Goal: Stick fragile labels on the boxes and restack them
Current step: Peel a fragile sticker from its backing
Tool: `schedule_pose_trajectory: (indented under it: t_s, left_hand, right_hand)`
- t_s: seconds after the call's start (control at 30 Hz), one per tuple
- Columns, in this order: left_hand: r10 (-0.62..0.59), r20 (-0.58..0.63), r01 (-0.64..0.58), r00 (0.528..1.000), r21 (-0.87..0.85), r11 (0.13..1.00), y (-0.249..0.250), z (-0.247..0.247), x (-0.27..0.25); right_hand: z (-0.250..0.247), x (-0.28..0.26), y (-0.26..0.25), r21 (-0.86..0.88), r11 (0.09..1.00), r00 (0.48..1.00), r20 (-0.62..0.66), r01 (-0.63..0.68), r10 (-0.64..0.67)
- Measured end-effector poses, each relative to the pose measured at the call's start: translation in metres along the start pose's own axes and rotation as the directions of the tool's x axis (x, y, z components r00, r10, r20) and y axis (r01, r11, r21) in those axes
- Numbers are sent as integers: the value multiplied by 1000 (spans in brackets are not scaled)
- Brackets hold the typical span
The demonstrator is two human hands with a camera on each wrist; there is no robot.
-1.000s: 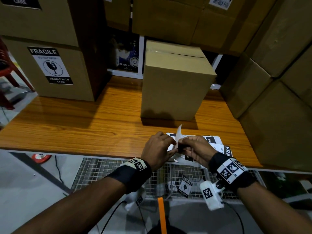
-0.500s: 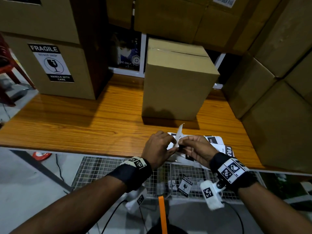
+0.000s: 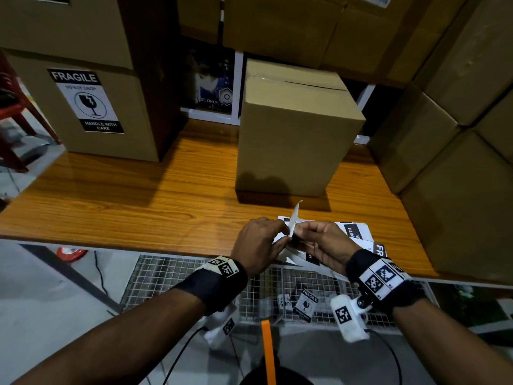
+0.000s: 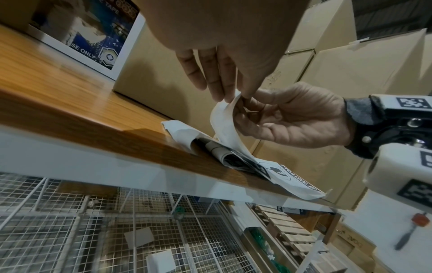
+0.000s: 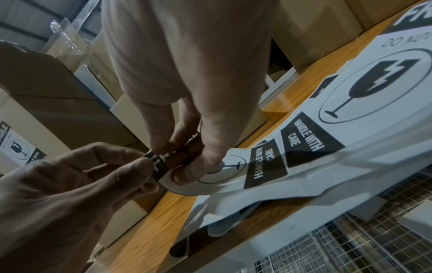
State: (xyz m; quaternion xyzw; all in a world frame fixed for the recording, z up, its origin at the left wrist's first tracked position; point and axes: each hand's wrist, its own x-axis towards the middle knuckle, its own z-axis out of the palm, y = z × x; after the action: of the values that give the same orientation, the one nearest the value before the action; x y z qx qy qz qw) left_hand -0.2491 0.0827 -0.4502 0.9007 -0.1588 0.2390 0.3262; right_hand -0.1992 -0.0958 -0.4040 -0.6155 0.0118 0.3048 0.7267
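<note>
Both hands meet at the table's front edge over a stack of fragile labels (image 3: 358, 232). My left hand (image 3: 283, 236) pinches the black top corner of one fragile label (image 5: 161, 166) between thumb and forefinger. My right hand (image 3: 298, 232) pinches the same label's top edge beside it. A white flap of paper (image 3: 294, 215) sticks up between the hands, and the sheet (image 4: 224, 120) curves down to the stack. A plain cardboard box (image 3: 297, 134) stands upright just behind the hands. A box with a fragile label (image 3: 88, 101) sits at the far left.
More cardboard boxes (image 3: 449, 151) are stacked along the right side and the back of the wooden table (image 3: 125, 201). Another box rests on the labelled one. A wire-mesh shelf (image 3: 172, 276) below the table edge holds a loose label (image 3: 305, 304).
Both hands stay together at the table edge with the label pinched between them. The white flap still stands up in the same place.
</note>
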Motion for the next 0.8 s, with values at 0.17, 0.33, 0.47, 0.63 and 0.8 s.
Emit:
schedule_pose_trajectory:
  t_s: [0.17, 0.33, 0.47, 0.63, 0.8]
  left_hand:
    - [-17, 19, 17, 1000, 8, 1000, -5, 1, -1]
    - [-8, 20, 8, 1000, 37, 999, -9, 4, 0]
    - [43, 21, -44, 999, 38, 998, -12, 4, -1]
    - [65, 20, -65, 998, 32, 997, -11, 5, 0]
    - [32, -5, -32, 999, 0, 999, -10, 5, -2]
  right_hand:
    - [4, 3, 2, -14, 1000, 1000, 23, 13, -12]
    - [8, 2, -1, -1, 1000, 1000, 0, 27, -27]
    - [10, 3, -1, -49, 999, 1000, -17, 17, -18]
    - [11, 4, 0, -45, 999, 999, -28, 31, -32]
    - [9, 2, -1, -12, 1000, 1000, -22, 16, -16]
